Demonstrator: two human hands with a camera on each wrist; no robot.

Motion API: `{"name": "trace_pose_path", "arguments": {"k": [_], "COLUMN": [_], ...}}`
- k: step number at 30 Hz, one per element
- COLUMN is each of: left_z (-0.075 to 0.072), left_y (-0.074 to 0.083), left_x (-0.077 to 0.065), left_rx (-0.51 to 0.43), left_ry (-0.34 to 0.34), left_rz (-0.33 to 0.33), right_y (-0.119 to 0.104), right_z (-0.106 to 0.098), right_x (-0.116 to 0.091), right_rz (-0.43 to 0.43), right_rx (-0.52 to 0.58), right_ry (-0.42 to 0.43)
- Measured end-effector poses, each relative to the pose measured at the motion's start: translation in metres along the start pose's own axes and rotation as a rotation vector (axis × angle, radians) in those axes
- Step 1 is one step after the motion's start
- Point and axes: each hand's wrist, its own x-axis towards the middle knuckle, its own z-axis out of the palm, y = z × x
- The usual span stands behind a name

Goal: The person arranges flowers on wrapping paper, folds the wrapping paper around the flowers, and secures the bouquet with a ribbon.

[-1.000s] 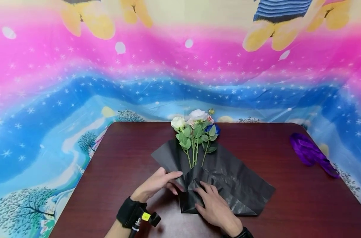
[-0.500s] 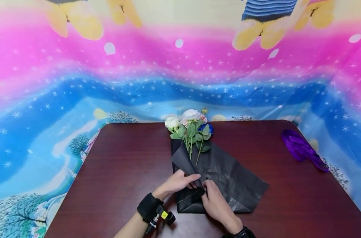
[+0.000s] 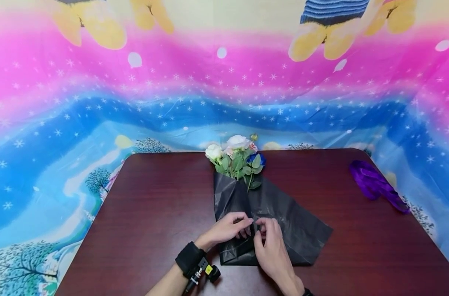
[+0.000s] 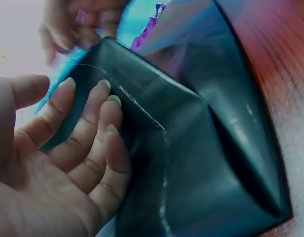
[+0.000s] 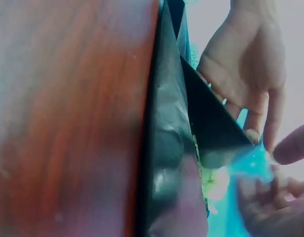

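Note:
A bunch of artificial roses, a white rose (image 3: pixel 238 142) among them, lies on black wrapping paper (image 3: pixel 291 222), blooms toward the far table edge. The paper's left side is folded over the stems, hiding most of them. My left hand (image 3: pixel 228 228) rests on this fold; in the left wrist view its fingertips (image 4: pixel 113 101) touch the creased paper and the thumb stands apart. Close beside it, my right hand (image 3: pixel 270 242) hovers over the fold's edge with loosely bent fingers. In the right wrist view the right hand (image 5: pixel 275 212) is blurred, with no paper visible between its fingers.
A purple ribbon (image 3: pixel 376 185) lies in a loose heap near the right edge of the dark wooden table (image 3: pixel 161 193). Behind the table hangs a printed backdrop cloth (image 3: pixel 224 82). The paper's unfolded right side spreads across the tabletop.
The paper's left side has come over the stems to the right and now lies flatter. The right hand gripped the fold half a second ago and has since let go.

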Motion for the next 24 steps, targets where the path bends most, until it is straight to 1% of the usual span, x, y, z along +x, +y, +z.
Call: {"name": "trace_pose_path", "arguments": {"k": [2, 3, 5, 7, 8, 10, 12, 16, 18, 19, 20, 21, 22, 24], "left_z": [0.001, 0.002, 0.002, 0.002, 0.002, 0.001, 0.001, -0.001, -0.005, -0.008, -0.013, -0.018, -0.024, -0.038], "left_y": [0.0, -0.001, -0.004, -0.006, -0.008, -0.01, -0.011, -0.012, -0.013, -0.012, -0.012, -0.012, -0.011, -0.011], "left_x": [0.0, 0.0, 0.001, 0.001, 0.001, 0.001, 0.001, 0.0, -0.001, -0.001, -0.002, -0.002, -0.003, -0.003], "left_rx": [0.01, 0.021, 0.03, 0.011, -0.006, -0.053, -0.108, -0.244, -0.271, -0.26, -0.21, -0.131, -0.032, 0.225], "left_ry": [-0.004, -0.003, 0.018, 0.042, 0.051, 0.075, 0.094, 0.105, 0.114, 0.126, 0.151, 0.179, 0.208, 0.264], "left_rz": [0.019, 0.027, 0.043, 0.042, 0.04, 0.038, 0.035, 0.056, 0.065, 0.071, 0.079, 0.095, 0.119, 0.171], "right_y": [-0.002, -0.002, -0.003, -0.002, -0.001, 0.0, 0.001, 0.0, -0.001, -0.001, -0.001, -0.002, -0.002, -0.002], "right_z": [0.001, 0.002, 0.004, 0.007, 0.008, 0.01, 0.01, 0.008, 0.006, 0.005, 0.004, 0.004, 0.003, 0.003], "right_x": [-0.003, -0.004, -0.006, -0.008, -0.009, -0.01, -0.011, -0.012, -0.013, -0.013, -0.013, -0.012, -0.012, -0.012], "right_rz": [-0.093, -0.138, -0.209, -0.238, -0.239, -0.214, -0.161, -0.053, -0.029, -0.027, -0.022, -0.024, -0.029, -0.038], "right_rx": [0.013, 0.026, 0.01, -0.045, -0.086, -0.175, -0.236, -0.337, -0.382, -0.402, -0.418, -0.434, -0.448, -0.474], "right_ry": [0.036, 0.035, -0.001, -0.06, -0.088, -0.147, -0.207, -0.324, -0.365, -0.379, -0.388, -0.393, -0.397, -0.404]}}
